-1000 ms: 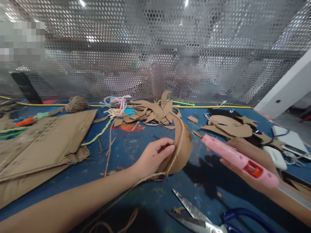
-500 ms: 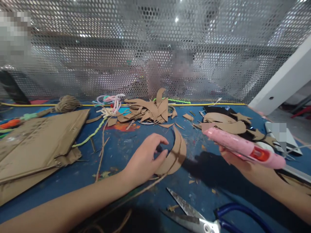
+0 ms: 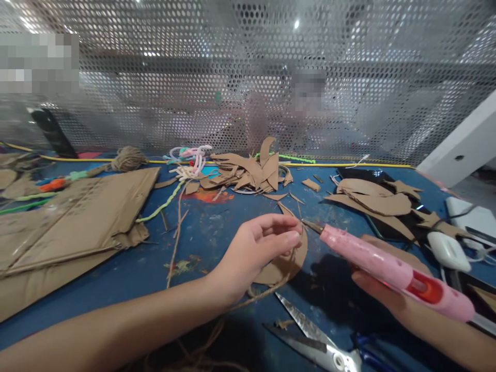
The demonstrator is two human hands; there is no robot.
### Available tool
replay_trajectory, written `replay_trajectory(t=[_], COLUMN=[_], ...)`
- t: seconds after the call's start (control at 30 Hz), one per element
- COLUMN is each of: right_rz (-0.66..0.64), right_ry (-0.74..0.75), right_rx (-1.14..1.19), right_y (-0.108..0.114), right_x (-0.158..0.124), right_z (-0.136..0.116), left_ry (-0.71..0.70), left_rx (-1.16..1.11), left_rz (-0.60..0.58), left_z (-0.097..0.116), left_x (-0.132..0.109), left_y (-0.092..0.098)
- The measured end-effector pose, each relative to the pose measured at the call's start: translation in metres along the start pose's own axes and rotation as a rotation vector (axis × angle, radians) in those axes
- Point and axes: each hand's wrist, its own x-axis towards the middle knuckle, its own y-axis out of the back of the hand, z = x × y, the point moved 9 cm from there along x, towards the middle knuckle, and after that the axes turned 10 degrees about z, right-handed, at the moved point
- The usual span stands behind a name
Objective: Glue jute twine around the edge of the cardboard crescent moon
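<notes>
My right hand [image 3: 387, 274] is wrapped around a pink glue gun [image 3: 380, 261], its metal nozzle pointing left. Thumb and fingers of my left hand [image 3: 263, 248] are pinched together at the nozzle tip, closed on a strand of twine [image 3: 271, 294]. A short end of this twine sticks up past the fingertips; the rest trails down across the table. Under the left hand lies a crescent-shaped cardboard cutout [image 3: 282, 268], partly hidden by the fingers. Scissors [image 3: 310, 336] with blue handles lie with blades apart in front of the cutout.
Cardboard scraps [image 3: 248, 173] are heaped at the back, beside pastel pipe cleaners [image 3: 191, 160] and a twine ball [image 3: 128, 158]. Flat cardboard [image 3: 77, 222] covers the left. Cardboard cutouts [image 3: 375, 199] and a white case [image 3: 449, 251] lie on the right. A perforated metal screen [image 3: 194, 77] stands behind.
My left hand has lifted off the cardboard and now pinches the twine. The glue gun has come left and down, so its nozzle meets the left fingertips. The view has shifted slightly.
</notes>
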Motion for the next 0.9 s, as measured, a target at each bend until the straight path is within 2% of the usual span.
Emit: replay_trajectory(t=[0.23,0.37,0.63,0.9], right_rz=[-0.083,-0.096,-0.030,0.007], right_ry=[0.022,0.040,0.067,0.091], right_rx=[0.054,0.039,-0.083,-0.134], right_y=[-0.008,-0.011,-0.004,0.001], right_x=[-0.005,-0.012,-0.020,-0.022], right_z=[-0.002,0.003,0.015,0.017], left_ry=[0.087,0.082,0.063,0.068], left_rx=[0.063,0.147,0.222,0.235], left_rz=[-0.019,-0.001,0.023,0.064], left_z=[-0.011,-0.011,-0.008,-0.007], left_x=[-0.003,-0.002,0.000,0.000], left_y=[-0.003,0.000,0.005,0.007])
